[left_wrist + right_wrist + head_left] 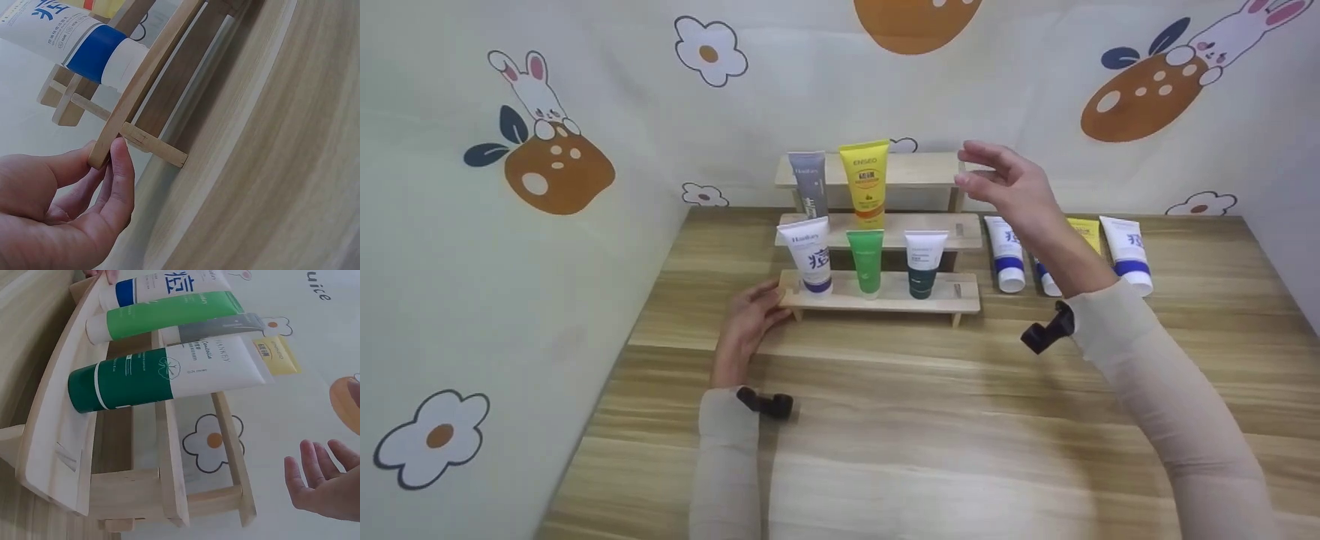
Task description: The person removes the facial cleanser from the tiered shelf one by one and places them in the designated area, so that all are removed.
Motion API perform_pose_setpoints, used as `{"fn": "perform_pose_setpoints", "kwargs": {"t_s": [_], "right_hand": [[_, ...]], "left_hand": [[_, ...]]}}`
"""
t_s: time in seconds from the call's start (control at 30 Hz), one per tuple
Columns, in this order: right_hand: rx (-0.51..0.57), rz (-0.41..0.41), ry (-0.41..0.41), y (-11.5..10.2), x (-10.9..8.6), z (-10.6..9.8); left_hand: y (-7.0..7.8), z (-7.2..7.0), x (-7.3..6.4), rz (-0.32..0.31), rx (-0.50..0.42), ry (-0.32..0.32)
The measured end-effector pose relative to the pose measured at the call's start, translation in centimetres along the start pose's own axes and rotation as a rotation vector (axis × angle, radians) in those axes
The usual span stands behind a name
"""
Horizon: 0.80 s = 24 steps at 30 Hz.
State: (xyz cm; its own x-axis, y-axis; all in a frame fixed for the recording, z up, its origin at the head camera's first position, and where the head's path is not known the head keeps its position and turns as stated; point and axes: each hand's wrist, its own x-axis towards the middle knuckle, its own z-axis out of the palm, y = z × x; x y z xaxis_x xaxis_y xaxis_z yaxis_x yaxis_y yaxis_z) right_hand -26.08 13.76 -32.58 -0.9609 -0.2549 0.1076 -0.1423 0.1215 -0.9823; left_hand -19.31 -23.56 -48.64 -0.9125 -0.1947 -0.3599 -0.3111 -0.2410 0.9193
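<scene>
A three-tier wooden display rack (896,303) stands on the table. My left hand (750,319) pinches the left end of its lowest shelf between thumb and fingers, close up in the left wrist view. That shelf bears a white-and-blue tube (810,259), a green tube (868,262) and a white-and-dark-green tube (163,377), all upright on their caps. On the middle shelf stand a grey tube (811,184) and a yellow tube (865,184). Holding nothing, my right hand (1020,199) hovers right of the top shelf, fingers loosely bent and apart from the rack.
Right of the rack, several more tubes are on the table, among them white-and-blue tubes (1006,255) and a yellow tube (1086,234) partly hidden by my right forearm. A patterned cloth (780,97) hangs behind. The wood-grain table (885,420) extends in front.
</scene>
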Motion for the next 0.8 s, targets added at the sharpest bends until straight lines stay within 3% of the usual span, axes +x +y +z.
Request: {"fn": "perform_pose_setpoints", "kwargs": {"t_s": [0.1,0.37,0.8], "right_hand": [[-0.035,0.041,-0.045,-0.1,0.6,0.8],[0.182,0.149,-0.14,-0.8,2.5,2.8],[0.033,0.163,-0.21,-1.0,4.4,6.0]], "left_hand": [[-0.1,0.0,0.0,0.002,0.001,-0.003],[-0.2,0.0,0.0,-0.001,-0.012,0.003],[0.1,0.0,0.1,-0.012,-0.011,-0.001]]}}
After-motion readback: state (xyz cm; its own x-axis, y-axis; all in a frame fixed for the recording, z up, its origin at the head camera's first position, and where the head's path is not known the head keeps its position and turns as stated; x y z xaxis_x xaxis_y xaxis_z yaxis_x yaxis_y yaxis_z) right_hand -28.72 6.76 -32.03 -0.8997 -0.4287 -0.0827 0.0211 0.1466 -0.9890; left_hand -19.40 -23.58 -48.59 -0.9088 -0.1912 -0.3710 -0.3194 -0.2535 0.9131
